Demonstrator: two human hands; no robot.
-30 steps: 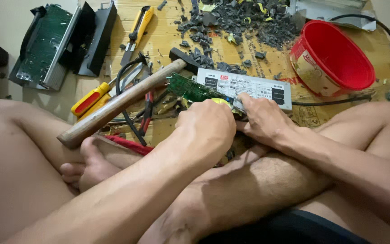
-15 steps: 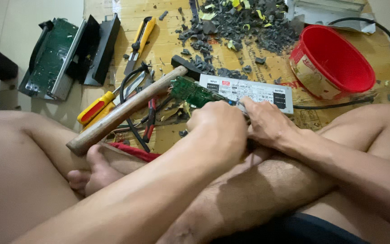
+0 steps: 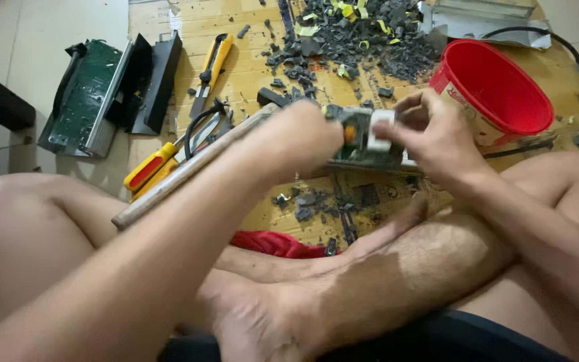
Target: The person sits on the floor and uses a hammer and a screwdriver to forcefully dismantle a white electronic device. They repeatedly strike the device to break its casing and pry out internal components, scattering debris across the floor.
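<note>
Nearest: bare crossed legs (image 3: pixel 397 268) of a seated person, with a crumpled red cloth (image 3: pixel 273 243) tucked against them. Just beyond, loose dark chips (image 3: pixel 303 200) lie on the scuffed brown cardboard sheet (image 3: pixel 249 74) that covers the floor.

Above that, both hands meet on a circuit board unit (image 3: pixel 363 137), lifted off the cardboard, mid-scene. It is a flat greenish board with an orange part and a white blocky piece. Left hand (image 3: pixel 303 134) is blurred and clamped on its left end. Right hand (image 3: pixel 430 131) pinches its right end, fingers curled narrow round the white piece.

Left of the hands: a long, plain, worn wooden hammer handle (image 3: pixel 189 171) lies diagonal, its dark head (image 3: pixel 271 97) at the far end. A screwdriver (image 3: pixel 149 167) with a glossy yellow-red grip lies beside it, with black cables (image 3: pixel 199 124) nearby.

Farther left: an opened black casing with a green board (image 3: pixel 85 97) inside. A yellow utility knife (image 3: pixel 212 67) lies further back.

Right: a round red plastic bucket (image 3: pixel 497 94), tilted; contents cannot be told.

Far: a heap of grey-black crumbled fragments with yellow scraps (image 3: pixel 363 30).
</note>
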